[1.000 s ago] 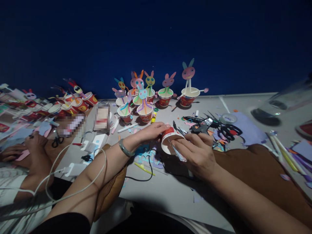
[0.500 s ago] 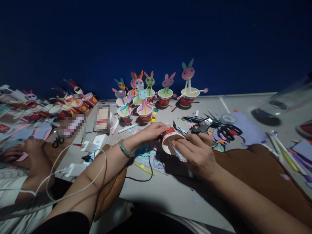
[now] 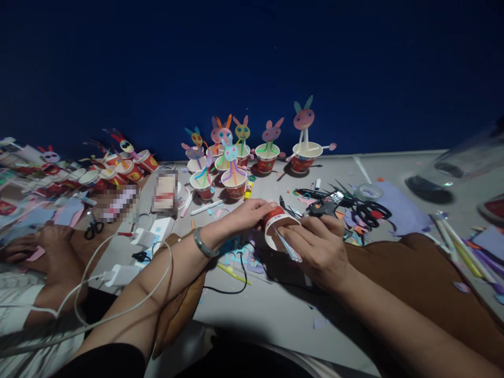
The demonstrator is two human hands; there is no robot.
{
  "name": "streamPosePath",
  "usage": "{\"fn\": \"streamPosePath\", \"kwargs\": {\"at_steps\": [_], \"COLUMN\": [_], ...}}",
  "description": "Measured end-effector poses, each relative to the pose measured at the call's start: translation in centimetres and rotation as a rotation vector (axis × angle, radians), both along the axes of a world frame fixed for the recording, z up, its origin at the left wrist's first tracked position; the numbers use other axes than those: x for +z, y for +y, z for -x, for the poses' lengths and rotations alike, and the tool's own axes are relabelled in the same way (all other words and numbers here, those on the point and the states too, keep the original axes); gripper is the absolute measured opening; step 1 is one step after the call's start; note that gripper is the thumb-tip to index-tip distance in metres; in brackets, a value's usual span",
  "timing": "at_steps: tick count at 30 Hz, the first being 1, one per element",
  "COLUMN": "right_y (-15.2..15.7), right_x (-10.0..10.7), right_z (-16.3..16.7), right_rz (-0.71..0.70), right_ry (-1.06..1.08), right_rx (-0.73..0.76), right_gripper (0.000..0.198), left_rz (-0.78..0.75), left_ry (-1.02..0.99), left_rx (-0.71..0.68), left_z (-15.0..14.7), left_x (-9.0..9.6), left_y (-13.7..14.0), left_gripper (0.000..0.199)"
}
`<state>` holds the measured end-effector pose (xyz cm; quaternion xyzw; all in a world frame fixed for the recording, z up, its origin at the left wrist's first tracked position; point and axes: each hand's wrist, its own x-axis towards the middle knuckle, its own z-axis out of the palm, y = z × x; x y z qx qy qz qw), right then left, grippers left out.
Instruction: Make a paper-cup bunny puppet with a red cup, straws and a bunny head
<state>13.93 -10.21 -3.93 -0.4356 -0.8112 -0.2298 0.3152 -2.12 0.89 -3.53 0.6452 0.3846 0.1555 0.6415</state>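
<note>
A red paper cup (image 3: 274, 215) is tipped on its side over the table, its white-rimmed mouth turned toward me. My left hand (image 3: 254, 211) is closed around the cup's base from the left. At the mouth, my right hand (image 3: 319, 248) pinches several pale thin straws (image 3: 290, 249), whose upper ends reach inside the cup. The right fingertips are partly hidden by the cup wall. Behind stand several finished-looking cups with paper animal heads on bent straws, such as a pink-faced one (image 3: 303, 118) and a light blue one (image 3: 230, 153).
Black scissors (image 3: 372, 214), a glue gun (image 3: 326, 203), a tape roll (image 3: 368, 191) and paper scraps lie right of the cup. Loose straws (image 3: 460, 249) sit far right near a clear container (image 3: 449, 176). A white cable (image 3: 170, 273) loops over my left forearm. A co-worker's hands (image 3: 51, 239) are at left.
The cup has shifted very slightly right and its mouth has turned a little. Both hands keep their grip in nearly the same place.
</note>
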Motion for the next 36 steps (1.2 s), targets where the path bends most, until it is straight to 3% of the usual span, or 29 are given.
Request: {"fn": "streamPosePath", "kwargs": {"at_steps": [6,19,36], "right_y": [0.1,0.0,0.1], "right_x": [0.0,-0.2,-0.9], "right_z": [-0.2,-0.1,0.0], "right_rz": [-0.018,0.038,0.029], "right_ry": [0.023,-0.016,0.003], "right_rx": [-0.028,-0.056,-0.090], "right_gripper": [0.009,0.019,0.020], "left_rz": [0.093,0.124,0.108], "left_ry": [-0.065,-0.139,-0.091], "left_rx": [0.022,0.040,0.043], "left_z": [-0.1,0.0,0.0], "left_x": [-0.3,-0.9,-0.1], "left_y": [0.0,0.3,-0.2], "left_gripper": [0.039,0.045,0.041]}}
